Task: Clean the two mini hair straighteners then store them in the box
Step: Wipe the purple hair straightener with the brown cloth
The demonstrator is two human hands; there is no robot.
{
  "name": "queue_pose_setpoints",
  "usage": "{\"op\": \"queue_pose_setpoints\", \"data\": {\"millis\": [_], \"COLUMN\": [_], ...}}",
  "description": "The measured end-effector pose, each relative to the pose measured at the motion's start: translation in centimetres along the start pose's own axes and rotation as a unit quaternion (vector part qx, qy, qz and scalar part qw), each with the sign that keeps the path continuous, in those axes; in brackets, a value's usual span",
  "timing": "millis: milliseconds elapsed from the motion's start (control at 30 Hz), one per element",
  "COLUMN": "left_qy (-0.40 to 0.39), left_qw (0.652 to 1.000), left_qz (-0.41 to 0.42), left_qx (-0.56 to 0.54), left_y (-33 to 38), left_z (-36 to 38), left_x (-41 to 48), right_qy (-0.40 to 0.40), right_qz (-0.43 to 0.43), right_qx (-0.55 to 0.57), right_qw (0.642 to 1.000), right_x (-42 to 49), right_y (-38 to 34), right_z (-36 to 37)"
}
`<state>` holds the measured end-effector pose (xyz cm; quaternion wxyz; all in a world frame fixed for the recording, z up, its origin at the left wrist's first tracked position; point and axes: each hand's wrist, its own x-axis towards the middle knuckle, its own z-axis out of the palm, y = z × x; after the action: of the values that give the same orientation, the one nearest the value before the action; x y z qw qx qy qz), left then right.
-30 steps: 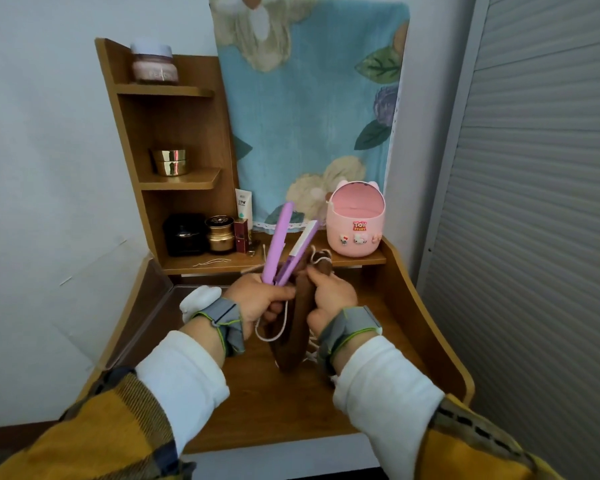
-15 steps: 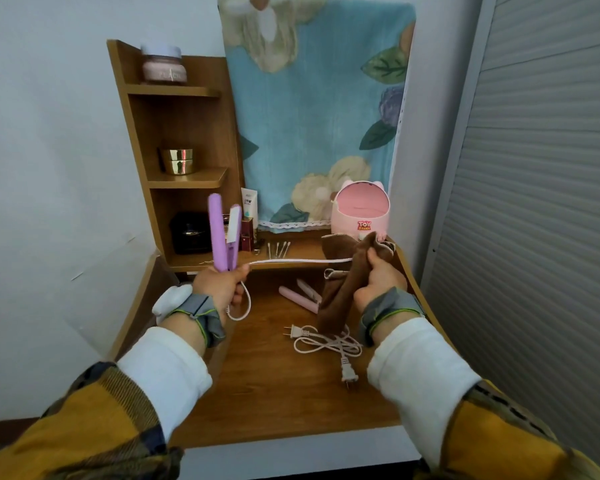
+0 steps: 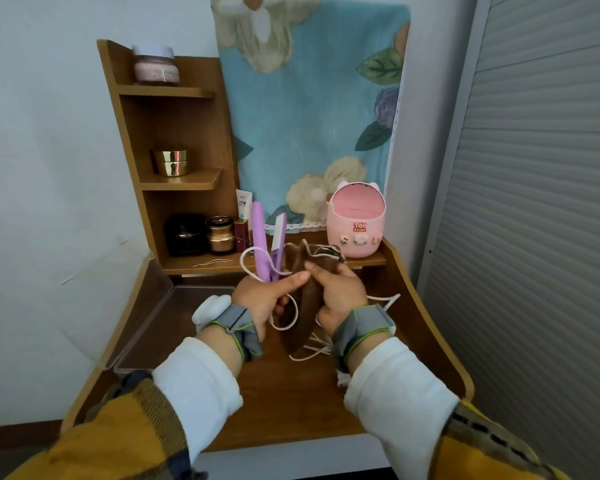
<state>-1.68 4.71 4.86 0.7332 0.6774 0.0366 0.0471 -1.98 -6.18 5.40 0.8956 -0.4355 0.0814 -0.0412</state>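
The left hand (image 3: 267, 297) grips the purple straightener (image 3: 261, 242) by its base, long axis upright above the hand, while the right hand (image 3: 342, 296), just beside it, pinches the brown cloth (image 3: 300, 317).

The wooden desk (image 3: 291, 403) bears a white cord (image 3: 309, 356) and a box (image 3: 167, 327).

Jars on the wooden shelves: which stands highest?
The pink pale-lidded jar, alone on the top shelf; the gold jar, black jar and bronze jar stand lower.

A home dressing corner: wooden vanity desk (image 3: 291, 403), cosmetic jars (image 3: 156, 65) on shelves (floral cloth (image 3: 309, 98) behind).
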Motion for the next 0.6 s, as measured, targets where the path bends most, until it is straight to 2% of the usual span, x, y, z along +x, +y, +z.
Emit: {"op": "queue_pose_setpoints", "data": {"millis": [67, 133, 267, 333, 467, 600], "left_qy": [0.062, 0.088, 0.049, 0.056, 0.067, 0.043], "left_qw": [0.997, 0.989, 0.976, 0.961, 0.948, 0.937], "left_qz": [-0.035, -0.051, -0.023, -0.003, 0.045, 0.041], "left_qx": [-0.033, -0.103, -0.213, -0.270, -0.308, -0.343], "left_y": [-0.2, -0.1, 0.0, 0.1, 0.8, 1.1], "left_z": [0.4, 0.2, 0.7, 1.4, 1.6, 0.1], "left_x": [0.3, 0.7, 0.7, 0.3, 0.2, 0.6], "right_qy": [-0.032, -0.050, -0.024, -0.005, 0.037, 0.078], "right_qz": [0.002, 0.007, 0.009, 0.006, 0.010, 0.021], "right_qx": [0.000, 0.004, 0.025, 0.027, 0.024, 0.007], "right_qw": [0.999, 0.999, 0.999, 1.000, 0.999, 0.997], "right_x": [-0.2, -0.4, -0.1, 0.2, 0.9, 1.5], "right_y": [0.6, 0.8, 1.1, 1.0, 0.3, -0.5], "right_z": [0.3, 0.3, 0.3, 0.3, 0.0, -1.2]}}
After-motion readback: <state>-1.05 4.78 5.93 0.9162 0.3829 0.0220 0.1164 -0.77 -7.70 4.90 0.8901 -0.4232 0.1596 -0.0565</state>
